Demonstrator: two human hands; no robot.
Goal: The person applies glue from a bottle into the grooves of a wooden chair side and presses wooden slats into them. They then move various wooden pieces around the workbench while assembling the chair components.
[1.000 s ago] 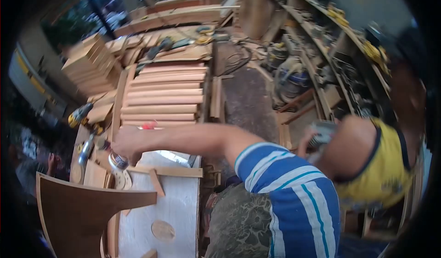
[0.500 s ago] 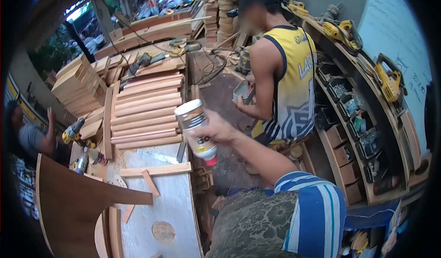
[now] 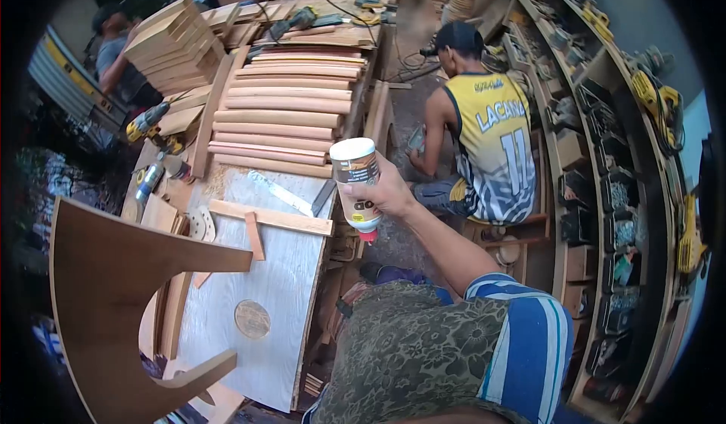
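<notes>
My right hand (image 3: 384, 192) is wrapped round a glue bottle (image 3: 355, 168), held upside down with its white base up and its red nozzle pointing down. The bottle hangs in the air beside the right edge of the workbench. My left hand is not in view. A large curved wooden piece (image 3: 98, 288) with two arms rises at the left of the bench. On the pale board (image 3: 283, 292) of the bench lie a wooden strip (image 3: 272, 217), a short stick (image 3: 255, 236) and a metal square (image 3: 287, 196).
Rows of wooden slats (image 3: 283, 106) lie further back on the bench. A yellow drill (image 3: 147, 122) and a silver power tool (image 3: 149, 182) stand along the left side. A person in a yellow jersey (image 3: 491, 144) sits low by the shelves (image 3: 563, 280). Another person (image 3: 113, 54) is behind stacked boards (image 3: 174, 46).
The view has swung, so the bench and bottle appear further right. My right hand still holds the bottle inverted. The person in the jersey has lowered to a seat.
</notes>
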